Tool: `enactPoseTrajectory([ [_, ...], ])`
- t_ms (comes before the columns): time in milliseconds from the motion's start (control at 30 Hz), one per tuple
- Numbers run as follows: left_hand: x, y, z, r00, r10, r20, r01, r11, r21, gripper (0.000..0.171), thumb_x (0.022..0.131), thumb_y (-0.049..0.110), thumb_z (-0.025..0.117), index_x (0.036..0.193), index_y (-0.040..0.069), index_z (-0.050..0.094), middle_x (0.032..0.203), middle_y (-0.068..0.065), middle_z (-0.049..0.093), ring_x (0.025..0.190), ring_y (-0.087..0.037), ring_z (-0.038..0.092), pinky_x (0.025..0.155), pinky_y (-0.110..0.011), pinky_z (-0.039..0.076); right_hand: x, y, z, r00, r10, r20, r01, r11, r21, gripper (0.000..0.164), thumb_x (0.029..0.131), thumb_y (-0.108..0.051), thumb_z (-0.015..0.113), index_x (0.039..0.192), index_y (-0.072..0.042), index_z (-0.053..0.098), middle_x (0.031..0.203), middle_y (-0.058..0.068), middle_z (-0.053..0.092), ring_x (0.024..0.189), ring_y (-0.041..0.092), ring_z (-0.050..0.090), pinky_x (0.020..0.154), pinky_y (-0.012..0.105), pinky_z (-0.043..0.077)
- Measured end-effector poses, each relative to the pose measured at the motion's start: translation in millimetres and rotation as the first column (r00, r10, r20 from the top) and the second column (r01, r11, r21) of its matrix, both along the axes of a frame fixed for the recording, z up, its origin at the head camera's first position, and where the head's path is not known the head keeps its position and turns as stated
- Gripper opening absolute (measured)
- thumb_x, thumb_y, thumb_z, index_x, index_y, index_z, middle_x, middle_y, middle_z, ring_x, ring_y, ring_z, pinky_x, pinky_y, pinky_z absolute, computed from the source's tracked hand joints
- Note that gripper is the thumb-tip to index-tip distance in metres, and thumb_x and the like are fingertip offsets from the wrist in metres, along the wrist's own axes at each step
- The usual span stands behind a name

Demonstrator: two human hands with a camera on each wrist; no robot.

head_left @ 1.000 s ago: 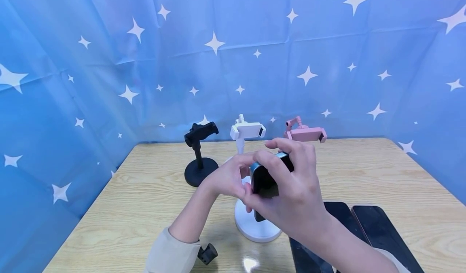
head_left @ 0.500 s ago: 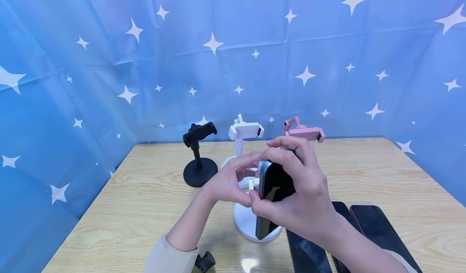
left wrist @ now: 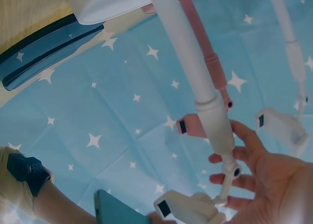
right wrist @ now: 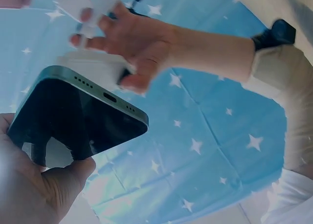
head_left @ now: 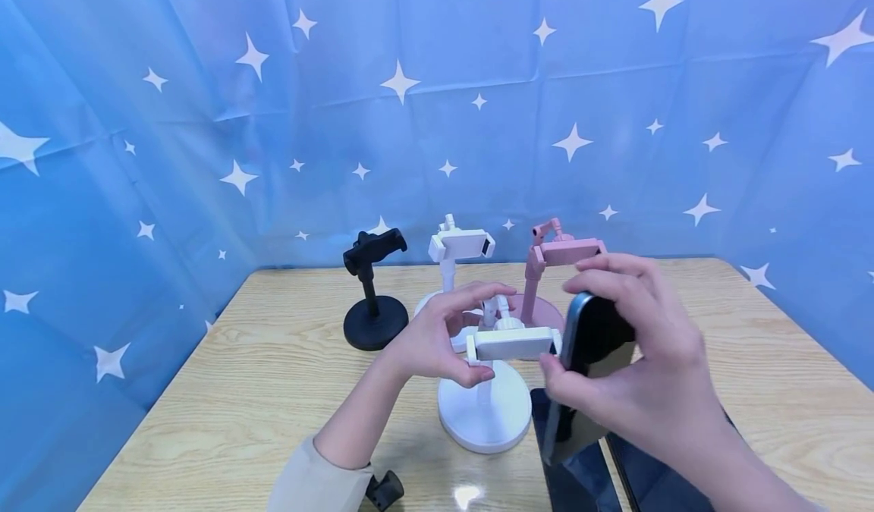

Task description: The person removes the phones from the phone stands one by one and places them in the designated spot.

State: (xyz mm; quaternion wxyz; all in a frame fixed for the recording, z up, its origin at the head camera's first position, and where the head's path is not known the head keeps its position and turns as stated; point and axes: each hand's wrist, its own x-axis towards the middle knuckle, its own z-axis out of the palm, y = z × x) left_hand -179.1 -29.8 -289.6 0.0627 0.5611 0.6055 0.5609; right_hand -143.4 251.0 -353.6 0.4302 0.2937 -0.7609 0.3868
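Note:
A white phone stand (head_left: 485, 421) stands upright in the middle of the table, its clamp (head_left: 514, 344) facing the head camera. My left hand (head_left: 437, 337) is curved loosely about the left side of that clamp, thumb in front and fingers behind. The left wrist view shows those fingers (left wrist: 239, 182) relaxed behind the stand's jointed neck. To the right of the clamp, my right hand (head_left: 649, 353) pinches a smartphone (head_left: 601, 337) by its long edges, thumb on the near side. The phone's dark screen and its charging-port end (right wrist: 110, 97) show in the right wrist view.
Behind stand a black phone stand (head_left: 375, 322), another white one (head_left: 460, 243) and a pink one (head_left: 536, 299). Dark phones (head_left: 580, 466) lie on the table (head_left: 239, 406) beneath my right hand. A blue curtain (head_left: 328, 133) with white stars hangs at the back.
The phone has moved right with my right hand, from in front of the near white stand to beside its clamp, which is uncovered. My left hand stays at the clamp, its fingers spread wider.

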Motion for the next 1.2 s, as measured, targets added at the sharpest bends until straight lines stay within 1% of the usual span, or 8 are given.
enactPoseTrajectory([
  [167, -0.7, 2.6, 2.3, 1.000, 0.013, -0.001, -0.013, 1.000, 0.007, 0.075, 0.061, -0.006, 0.071, 0.130, -0.008, 0.041, 0.122, -0.025, 0.050, 0.107, -0.025, 0.051, 0.092, -0.037, 0.046, 70.5, -36.7, 85.7, 0.961, -0.260, 0.091, 0.249, 0.961, 0.116, 0.072, 0.043, -0.012, 0.086, 0.111, -0.009, 0.062, 0.118, 0.008, 0.051, 0.108, 0.015, 0.045, 0.081, 0.009, 0.036],
  [233, -1.5, 3.4, 2.3, 1.000, 0.016, -0.007, -0.016, 1.000, 0.009, 0.074, 0.062, -0.006, 0.071, 0.130, -0.008, 0.041, 0.121, -0.025, 0.050, 0.108, -0.025, 0.051, 0.092, -0.037, 0.046, 83.7, -45.0, 104.1, 0.936, -0.333, 0.118, 0.312, 0.936, 0.162, 0.065, 0.046, -0.007, 0.082, 0.108, -0.006, 0.061, 0.112, 0.009, 0.052, 0.104, 0.008, 0.042, 0.079, 0.007, 0.031],
  [300, -2.0, 3.9, 2.6, 1.000, 0.015, -0.007, -0.015, 1.000, 0.013, 0.074, 0.062, -0.007, 0.071, 0.129, -0.009, 0.041, 0.121, -0.026, 0.049, 0.108, -0.025, 0.051, 0.092, -0.037, 0.046, 88.9, -44.2, 108.6, 0.908, -0.390, 0.154, 0.357, 0.912, 0.204, 0.060, 0.047, -0.004, 0.080, 0.104, -0.004, 0.060, 0.106, 0.011, 0.051, 0.098, 0.007, 0.041, 0.075, 0.011, 0.031],
  [500, -2.6, 5.8, 5.3, 1.000, 0.007, 0.004, -0.007, 1.000, 0.012, 0.074, 0.064, -0.007, 0.070, 0.131, -0.008, 0.040, 0.124, -0.025, 0.049, 0.108, -0.025, 0.053, 0.091, -0.039, 0.046, 89.7, -10.0, 88.2, 0.797, -0.497, 0.344, 0.387, 0.857, 0.340, 0.058, 0.053, -0.009, 0.081, 0.106, -0.008, 0.057, 0.104, 0.017, 0.048, 0.087, 0.028, 0.043, 0.062, 0.039, 0.035],
  [733, -1.6, 9.7, 12.9, 1.000, 0.015, -0.012, -0.015, 1.000, 0.019, 0.075, 0.063, -0.009, 0.071, 0.131, -0.010, 0.039, 0.129, -0.025, 0.045, 0.107, -0.023, 0.052, 0.090, -0.037, 0.047, 90.9, 24.9, 66.0, 0.658, -0.548, 0.517, 0.290, 0.817, 0.498, 0.062, 0.059, -0.019, 0.082, 0.112, 0.000, 0.055, 0.107, 0.027, 0.047, 0.085, 0.039, 0.048, 0.061, 0.051, 0.042],
  [833, -0.8, 14.2, 18.0, 0.999, 0.026, -0.024, -0.026, 1.000, 0.015, 0.077, 0.063, -0.008, 0.072, 0.132, -0.009, 0.039, 0.129, -0.023, 0.046, 0.107, -0.019, 0.052, 0.090, -0.036, 0.047, 91.1, 37.4, 57.5, 0.607, -0.563, 0.561, 0.243, 0.804, 0.543, 0.063, 0.061, -0.021, 0.081, 0.113, 0.002, 0.054, 0.105, 0.029, 0.048, 0.081, 0.037, 0.050, 0.060, 0.049, 0.043],
  [1000, 2.3, 28.3, 28.1, 0.998, 0.042, -0.041, -0.042, 0.999, -0.003, 0.079, 0.062, -0.007, 0.075, 0.133, -0.006, 0.040, 0.131, -0.020, 0.044, 0.108, -0.017, 0.050, 0.090, -0.030, 0.047, 89.9, 58.0, 40.9, 0.549, -0.575, 0.606, 0.186, 0.791, 0.582, 0.060, 0.063, -0.023, 0.080, 0.112, 0.001, 0.054, 0.099, 0.026, 0.051, 0.075, 0.029, 0.050, 0.056, 0.040, 0.042],
  [1200, 5.0, 54.1, 39.6, 0.997, 0.015, -0.075, -0.014, 1.000, 0.012, 0.077, 0.063, -0.007, 0.075, 0.132, -0.007, 0.040, 0.137, -0.019, 0.041, 0.115, -0.017, 0.047, 0.090, -0.025, 0.046, 86.7, 81.7, 26.5, 0.491, -0.573, 0.656, 0.127, 0.792, 0.597, 0.062, 0.066, -0.025, 0.079, 0.114, 0.004, 0.052, 0.102, 0.030, 0.050, 0.080, 0.038, 0.053, 0.058, 0.044, 0.045],
])
